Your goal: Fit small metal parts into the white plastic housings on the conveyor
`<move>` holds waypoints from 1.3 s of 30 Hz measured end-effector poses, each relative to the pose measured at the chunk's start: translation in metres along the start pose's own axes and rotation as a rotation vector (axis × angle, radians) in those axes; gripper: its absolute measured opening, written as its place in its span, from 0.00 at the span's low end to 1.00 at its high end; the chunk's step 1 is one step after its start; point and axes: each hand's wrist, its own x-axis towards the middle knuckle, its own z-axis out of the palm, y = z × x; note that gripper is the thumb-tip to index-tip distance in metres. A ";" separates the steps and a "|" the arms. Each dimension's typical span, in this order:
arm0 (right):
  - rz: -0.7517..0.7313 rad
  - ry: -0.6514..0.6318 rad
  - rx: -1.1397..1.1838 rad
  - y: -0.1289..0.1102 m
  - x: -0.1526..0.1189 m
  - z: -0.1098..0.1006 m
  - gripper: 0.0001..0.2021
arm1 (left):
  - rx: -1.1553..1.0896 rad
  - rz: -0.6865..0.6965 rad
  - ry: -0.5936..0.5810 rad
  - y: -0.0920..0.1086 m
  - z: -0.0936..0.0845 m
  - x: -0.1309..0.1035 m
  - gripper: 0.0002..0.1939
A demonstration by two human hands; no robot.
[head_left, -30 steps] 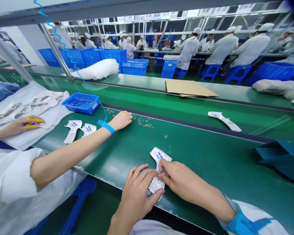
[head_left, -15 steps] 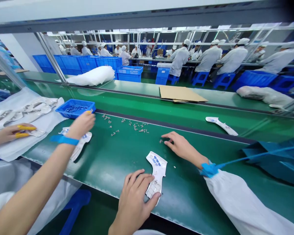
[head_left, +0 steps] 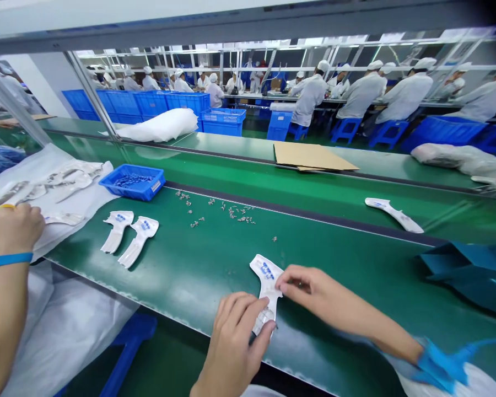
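Observation:
A white plastic handle shell [head_left: 268, 284] with small blue pieces in its wide end lies on the green work surface in front of me. Its lower end is between the thumb and fingers of my left hand [head_left: 236, 336]. At the shell's right edge, near its middle, my right hand [head_left: 303, 284] has thumb and fingertips pinched together. Whatever those fingertips hold is too small or hidden to make out. Small metal parts [head_left: 242, 215] lie scattered beyond the shell, with a few by themselves nearer to it. A blue wristband [head_left: 440, 364] circles my right wrist.
A co-worker's hand [head_left: 16, 229] is at the far left by white shells on a white sheet [head_left: 95, 207]. Two more shells [head_left: 139, 240] lie left, near a blue tray [head_left: 149, 190] of small blue pieces. Another shell [head_left: 392, 214] lies on the green strip beyond; cardboard [head_left: 314, 157] is behind.
My right hand has come back from the loose metal parts to the shell. My left hand stays on the shell. The co-worker's arm has drawn away left, uncovering two shells.

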 end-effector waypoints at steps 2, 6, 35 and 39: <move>0.012 -0.087 0.121 -0.011 -0.015 0.015 0.16 | -0.028 0.031 0.076 0.007 0.003 0.001 0.11; 0.017 -0.103 0.280 -0.013 -0.024 0.031 0.16 | -0.053 0.016 0.166 0.015 0.007 0.002 0.09; 0.069 0.036 -0.158 -0.006 -0.018 0.040 0.10 | 0.005 -0.025 -0.199 -0.010 -0.013 -0.004 0.18; 0.095 0.039 -0.219 -0.005 -0.014 0.040 0.10 | 0.009 -0.053 -0.212 -0.009 -0.010 -0.005 0.18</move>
